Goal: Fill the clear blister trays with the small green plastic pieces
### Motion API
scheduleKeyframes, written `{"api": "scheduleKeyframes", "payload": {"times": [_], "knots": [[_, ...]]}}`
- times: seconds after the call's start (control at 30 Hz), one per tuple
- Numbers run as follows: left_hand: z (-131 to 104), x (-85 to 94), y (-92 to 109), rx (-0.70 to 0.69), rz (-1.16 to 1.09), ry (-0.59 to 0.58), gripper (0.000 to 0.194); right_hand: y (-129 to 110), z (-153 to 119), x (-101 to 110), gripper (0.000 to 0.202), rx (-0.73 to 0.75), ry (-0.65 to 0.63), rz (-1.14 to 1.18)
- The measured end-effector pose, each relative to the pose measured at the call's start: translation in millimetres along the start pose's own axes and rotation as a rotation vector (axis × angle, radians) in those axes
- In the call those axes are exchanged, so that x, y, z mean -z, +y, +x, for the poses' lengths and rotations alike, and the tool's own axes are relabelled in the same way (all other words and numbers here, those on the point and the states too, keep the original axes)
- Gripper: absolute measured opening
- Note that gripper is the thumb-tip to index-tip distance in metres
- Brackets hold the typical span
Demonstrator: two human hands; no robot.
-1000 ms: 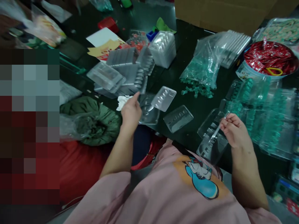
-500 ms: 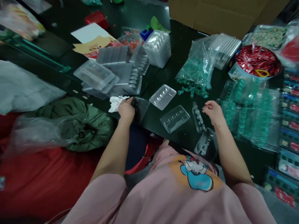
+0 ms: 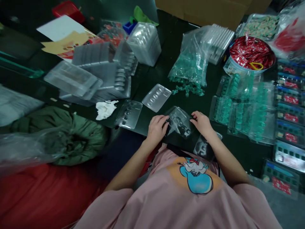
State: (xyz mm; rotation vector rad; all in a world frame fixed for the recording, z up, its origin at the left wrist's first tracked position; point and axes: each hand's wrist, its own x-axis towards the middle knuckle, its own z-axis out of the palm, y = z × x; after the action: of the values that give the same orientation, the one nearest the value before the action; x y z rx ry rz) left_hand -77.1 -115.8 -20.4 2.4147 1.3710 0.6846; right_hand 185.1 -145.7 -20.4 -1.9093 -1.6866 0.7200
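Between my two hands lies a clear plastic blister tray (image 3: 179,124) with a row of moulded pockets, apparently overlapping another clear piece. My left hand (image 3: 157,128) has its fingers and thumb closed at the tray's left edge. Close to the right edge is my right hand (image 3: 202,124), its thumb and forefinger slightly apart; whether they touch the plastic is hard to see. Another clear blister tray (image 3: 130,114) rests left of my left hand, and a further blister tray (image 3: 156,97) sits beyond. One more blister tray (image 3: 202,145) is partly covered by my right forearm.
Stacked clear trays (image 3: 95,73) stand at left, near a crumpled white tissue (image 3: 106,109). A bag of green pieces (image 3: 190,60) spills onto the dark table. At right are a tub of red packets (image 3: 252,55), green-filled trays (image 3: 243,111) and packed sets (image 3: 289,101).
My left hand has let go of the tray by the tissue and moved right to the middle tray. My right hand has shifted left toward it. The narrow clear piece no longer stands apart there.
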Motion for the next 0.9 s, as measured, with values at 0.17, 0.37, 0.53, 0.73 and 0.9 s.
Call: {"api": "scheduleKeyframes", "payload": {"times": [0.17, 0.37, 0.53, 0.73, 0.9], "knots": [[-1, -7.2, -5, 0.017, 0.110, -0.054, 0.031, -4, -4, -3, 0.024, -0.019, -0.062, -0.083], [-12, 5.8, -13, 0.099, 0.226, -0.108, 0.028, 6, -18, 27, 0.036, -0.045, 0.155, -0.164], [-17, 5.8, -22, 0.222, 0.248, -0.122, 0.031, -5, -21, 17, 0.050, -0.167, 0.078, -0.439], [-16, 15.6, -33, 0.299, 0.319, -0.130, 0.033, -6, -32, 7, 0.050, -0.192, -0.047, -0.546], [-16, 18.1, -28, 0.326, 0.351, -0.170, 0.030, -8, -43, 2, 0.050, -0.192, -0.084, -0.552]]}}
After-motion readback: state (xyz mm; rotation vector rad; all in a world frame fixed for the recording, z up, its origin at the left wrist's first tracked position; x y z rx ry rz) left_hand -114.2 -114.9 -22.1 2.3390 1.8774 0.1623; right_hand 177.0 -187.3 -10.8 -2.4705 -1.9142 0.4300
